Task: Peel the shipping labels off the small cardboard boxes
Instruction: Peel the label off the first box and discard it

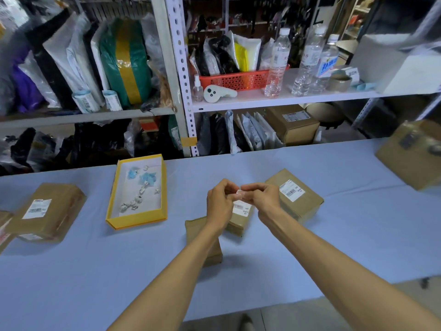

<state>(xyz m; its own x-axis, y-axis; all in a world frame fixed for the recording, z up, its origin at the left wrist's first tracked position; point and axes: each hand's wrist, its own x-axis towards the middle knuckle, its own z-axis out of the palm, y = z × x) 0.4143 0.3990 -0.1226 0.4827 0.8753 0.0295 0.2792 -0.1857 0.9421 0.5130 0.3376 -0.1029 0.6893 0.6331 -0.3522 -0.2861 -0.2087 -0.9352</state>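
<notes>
Both hands are raised together above the middle of the blue-covered table [310, 247]. The left hand [219, 204] and the right hand [260, 199] have their fingers curled in. Their fingertips meet on a small white scrap [238, 192] and pinch it between them; it is too small to tell whether it is a piece of label. Directly below the hands a small cardboard box [238, 225] lies on the table with a white shipping label [241, 208] on its top face, partly hidden by the fingers. A second box [193, 231] lies just beside it, under the left forearm. A third box [303, 206] sits just to the right, with a barcode label [291, 191] on top. Near the left edge a flatter box [57, 220] also carries a white sticker [37, 209]. Between that box and the hands stands a yellow tray [136, 223] holding crumpled white and blue bits [139, 197]. A larger carton [415, 158] sits at the far right. Behind the table, a shelf [262, 101] carries water bottles [278, 63], a red basket [236, 80] and bagged parcels.
</notes>
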